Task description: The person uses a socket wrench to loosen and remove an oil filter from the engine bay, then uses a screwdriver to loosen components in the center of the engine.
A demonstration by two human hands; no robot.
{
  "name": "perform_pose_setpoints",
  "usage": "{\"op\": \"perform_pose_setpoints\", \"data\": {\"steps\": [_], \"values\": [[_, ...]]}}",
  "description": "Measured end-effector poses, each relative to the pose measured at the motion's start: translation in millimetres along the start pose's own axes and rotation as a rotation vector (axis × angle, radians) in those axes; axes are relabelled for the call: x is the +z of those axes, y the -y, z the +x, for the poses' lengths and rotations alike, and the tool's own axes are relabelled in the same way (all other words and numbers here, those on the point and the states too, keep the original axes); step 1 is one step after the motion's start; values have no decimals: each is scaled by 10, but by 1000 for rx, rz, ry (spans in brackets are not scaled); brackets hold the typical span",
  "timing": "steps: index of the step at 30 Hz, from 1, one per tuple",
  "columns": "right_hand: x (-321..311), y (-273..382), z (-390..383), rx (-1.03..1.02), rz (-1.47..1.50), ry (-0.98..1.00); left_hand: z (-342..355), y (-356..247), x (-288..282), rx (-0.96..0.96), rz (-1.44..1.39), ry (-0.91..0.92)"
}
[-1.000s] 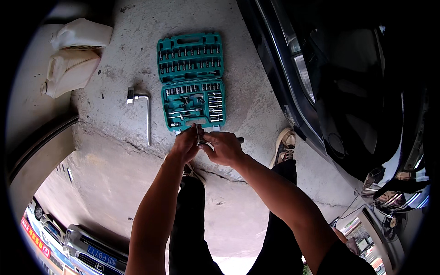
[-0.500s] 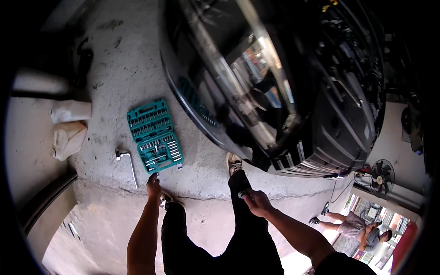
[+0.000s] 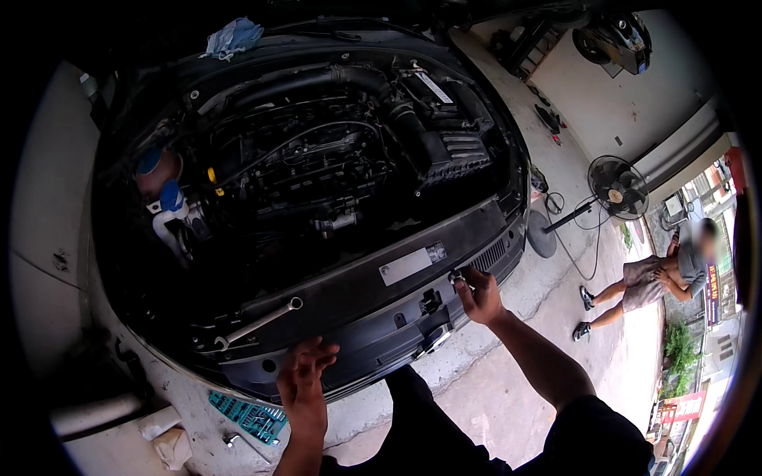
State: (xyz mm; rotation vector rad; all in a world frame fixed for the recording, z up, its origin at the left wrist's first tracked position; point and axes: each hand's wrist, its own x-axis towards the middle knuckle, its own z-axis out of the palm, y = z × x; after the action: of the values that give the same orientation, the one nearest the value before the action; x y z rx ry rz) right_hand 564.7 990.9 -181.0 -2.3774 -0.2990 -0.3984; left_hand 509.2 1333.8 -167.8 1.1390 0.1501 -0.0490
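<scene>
My right hand is closed in a pinch over the front panel of the car. A small shiny metal piece, perhaps a socket, shows at its fingertips; most of it is covered. My left hand is raised above the panel's front edge, fingers apart, holding nothing. Just beyond it, a combination wrench lies slantwise on the black front panel. Behind that is the uncovered engine.
A teal socket case lies open on the floor at lower left, with an L-shaped wrench near it. A standing fan and its cord are at right. A person stands farther right. Blue cloth rests at the far edge.
My view has swung up from the floor to the engine bay. My left hand has left the socket case and opened. My right hand has moved over the front panel, still pinching.
</scene>
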Motion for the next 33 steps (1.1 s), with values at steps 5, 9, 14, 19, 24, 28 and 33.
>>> {"op": "perform_pose_setpoints", "data": {"steps": [5,9,14,19,24,28,33], "values": [[7,-1248,1265,-175,-160,191,2152,1446,1465,91,389,116],[98,-1834,1664,-266,-221,336,2972,1646,2360,-395,127,-90],[406,-2215,1810,-329,55,299,3245,2032,2486,-634,-127,-55],[411,-2201,1920,-252,113,385,3210,2080,2490,-459,-52,-40],[627,-2079,1787,-60,502,330,3205,1867,2664,-372,-406,-10],[717,-1764,1770,185,746,254,3283,1560,2746,-515,-314,-86],[1070,-1304,1614,747,1187,-234,3422,1497,2564,-605,122,88]]}}
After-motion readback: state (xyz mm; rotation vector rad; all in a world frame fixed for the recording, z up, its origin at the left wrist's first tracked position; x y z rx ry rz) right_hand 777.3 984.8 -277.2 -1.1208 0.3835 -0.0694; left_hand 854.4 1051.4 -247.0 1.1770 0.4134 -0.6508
